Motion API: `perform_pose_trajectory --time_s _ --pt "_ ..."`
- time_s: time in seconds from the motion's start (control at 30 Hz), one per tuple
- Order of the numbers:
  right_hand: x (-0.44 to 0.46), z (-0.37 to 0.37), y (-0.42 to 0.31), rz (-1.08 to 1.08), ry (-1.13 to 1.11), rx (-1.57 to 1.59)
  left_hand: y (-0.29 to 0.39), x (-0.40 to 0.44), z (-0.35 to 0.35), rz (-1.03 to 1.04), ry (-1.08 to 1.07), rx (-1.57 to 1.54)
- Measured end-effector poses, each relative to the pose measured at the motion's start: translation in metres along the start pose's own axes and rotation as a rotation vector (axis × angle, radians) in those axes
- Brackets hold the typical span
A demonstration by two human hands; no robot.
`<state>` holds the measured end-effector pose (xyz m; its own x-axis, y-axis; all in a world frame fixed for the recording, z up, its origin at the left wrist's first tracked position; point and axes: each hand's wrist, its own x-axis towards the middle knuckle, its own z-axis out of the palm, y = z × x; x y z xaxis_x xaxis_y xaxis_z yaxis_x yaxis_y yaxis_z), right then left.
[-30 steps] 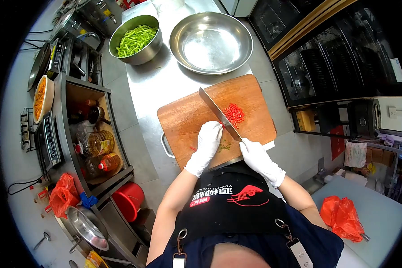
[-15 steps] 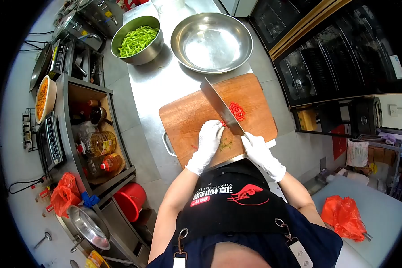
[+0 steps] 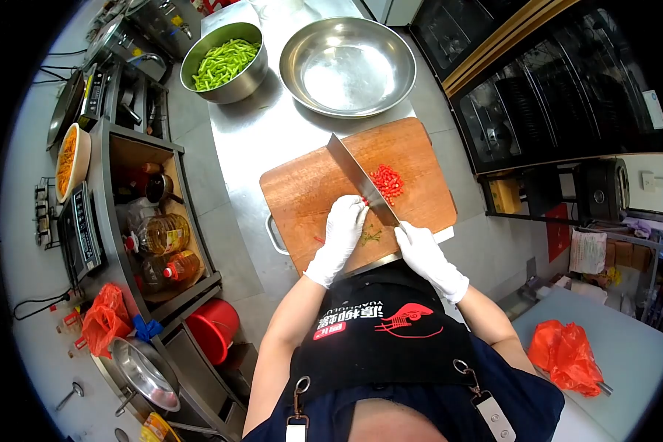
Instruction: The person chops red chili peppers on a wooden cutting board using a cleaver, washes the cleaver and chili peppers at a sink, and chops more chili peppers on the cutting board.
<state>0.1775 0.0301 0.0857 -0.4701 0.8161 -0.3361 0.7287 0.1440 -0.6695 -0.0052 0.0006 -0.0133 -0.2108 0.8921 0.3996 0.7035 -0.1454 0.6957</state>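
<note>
In the head view, my gloved right hand (image 3: 421, 252) is wrapped round the handle end of a cleaver (image 3: 359, 175). Its wide blade stands on edge across the wooden cutting board (image 3: 302, 184). My gloved left hand (image 3: 344, 227) is left of the blade, its fingers curled and pressed close to it. A bit of red chili pepper shows at those fingertips; the rest is hidden by the glove. Right of the blade lies a pile of chopped red chili (image 3: 387, 183). Green stem scraps (image 3: 370, 237) lie on the board between my hands.
Beyond the board, a bowl of cut green beans (image 3: 228, 65) and a wide steel basin (image 3: 346, 66) stand on the steel table (image 3: 236, 140). A shelf with oil bottles (image 3: 166, 234) and a red bucket (image 3: 214, 331) are to the left. Dark glass-fronted cabinets (image 3: 560, 81) stand at right.
The cleaver blade has shifted slightly left and toward me, and the chopped chili pile looks a little more spread toward the blade. My left hand stays almost in place.
</note>
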Motion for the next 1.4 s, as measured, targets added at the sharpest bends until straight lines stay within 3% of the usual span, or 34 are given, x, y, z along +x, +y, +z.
perform_pose_trajectory --time_s 0.47,0.67,0.83,1.03,1.13,1.33,1.4 --pt "0.019 0.024 -0.005 -0.009 0.03 -0.147 -0.004 0.0 0.006 0.061 0.01 0.044" --pt "0.023 0.021 0.021 -0.064 0.136 -0.008 -0.003 0.0 0.002 0.032 -0.011 0.006" --pt "0.008 0.007 0.019 0.072 0.069 0.094 -0.008 0.002 -0.003 -0.024 -0.069 -0.111" --pt "-0.001 0.008 0.029 0.041 0.178 0.153 -0.011 0.016 0.0 -0.002 -0.095 -0.126" --pt "-0.004 0.0 0.025 0.118 0.114 0.157 -0.012 0.025 0.008 0.001 -0.121 -0.122" --pt "-0.002 -0.005 0.027 0.104 0.088 0.133 0.009 0.025 -0.015 0.039 0.088 0.152" --pt "-0.002 -0.007 0.026 0.13 0.077 0.144 0.012 0.019 -0.019 0.046 0.0 0.212"
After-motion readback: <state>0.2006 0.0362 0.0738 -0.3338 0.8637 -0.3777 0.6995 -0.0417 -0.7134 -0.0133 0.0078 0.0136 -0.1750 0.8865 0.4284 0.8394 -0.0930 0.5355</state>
